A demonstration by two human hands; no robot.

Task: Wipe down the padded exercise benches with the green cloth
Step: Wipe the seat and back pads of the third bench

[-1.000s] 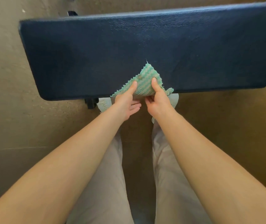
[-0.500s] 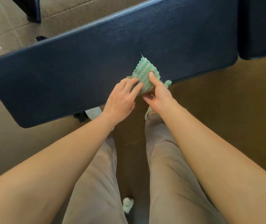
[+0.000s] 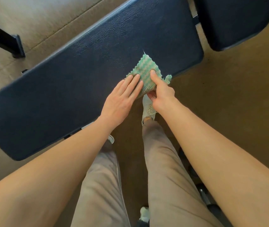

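Note:
The green striped cloth [image 3: 145, 71] lies folded on the near edge of a long dark blue padded bench [image 3: 81, 76], toward its right end. My left hand [image 3: 122, 99] lies flat with straight fingers, its fingertips pressing on the cloth's left part. My right hand [image 3: 160, 94] pinches the cloth's near right corner, thumb on top and fingers curled beneath the bench edge. A small flap of cloth hangs off the edge to the right of my thumb.
A second dark padded bench section [image 3: 238, 22] sits at the upper right, separated by a narrow gap. A black frame foot [image 3: 16, 46] stands on the tan carpet at upper left. My legs and white shoe [image 3: 148, 108] are directly below the bench edge.
My left hand has flattened and slid onto the cloth from gripping its corner. The view has turned, so the bench now runs diagonally and the neighbouring pad shows more.

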